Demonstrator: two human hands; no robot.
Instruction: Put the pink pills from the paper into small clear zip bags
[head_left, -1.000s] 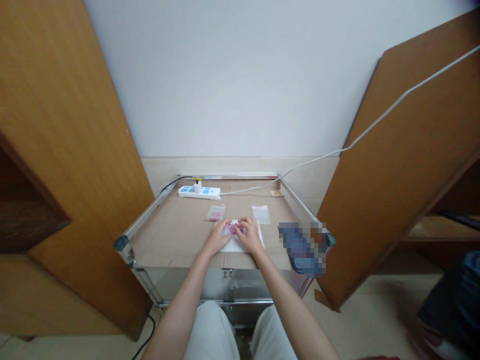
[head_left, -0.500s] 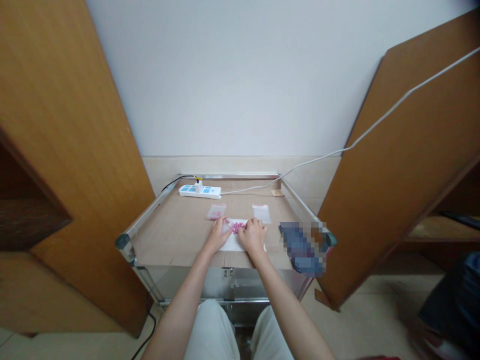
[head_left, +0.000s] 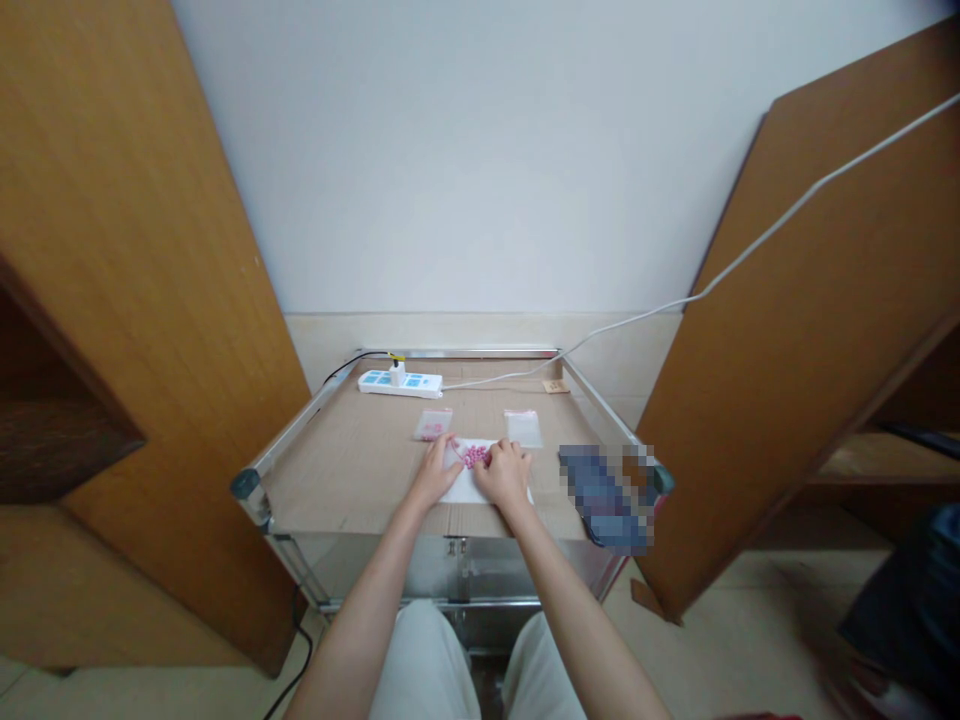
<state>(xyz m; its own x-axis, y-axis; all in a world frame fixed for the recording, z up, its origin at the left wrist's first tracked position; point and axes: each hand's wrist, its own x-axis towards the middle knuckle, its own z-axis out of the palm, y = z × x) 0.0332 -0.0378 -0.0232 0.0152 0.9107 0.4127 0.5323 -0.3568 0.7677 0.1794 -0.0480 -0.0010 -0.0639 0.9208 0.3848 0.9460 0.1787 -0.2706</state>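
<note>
A cluster of small pink beads (head_left: 475,457) lies on a white sheet (head_left: 466,490) near the table's front edge. My left hand (head_left: 433,474) rests at the sheet's left side, thumb and forefinger apart. A thin pinkish strand shows between them, too small to make out well. From the right, my right hand (head_left: 505,473) reaches in with curled fingers pressed together at the beads; what its fingertips pinch is hidden. Behind my left hand lies a clear bag (head_left: 433,424) with pink pieces in it. A second clear bag (head_left: 523,428), pale inside, lies behind my right hand.
A white power strip (head_left: 412,384) with a plug stands at the back left, its white cable (head_left: 622,322) running right. A dark blurred-out object (head_left: 604,500) lies at the table's right. Metal rails edge the table (head_left: 322,490). Part of a person (head_left: 907,610) shows at far right.
My right hand's fingers have shifted slightly at the beads. My left hand and the bags stay where they were.
</note>
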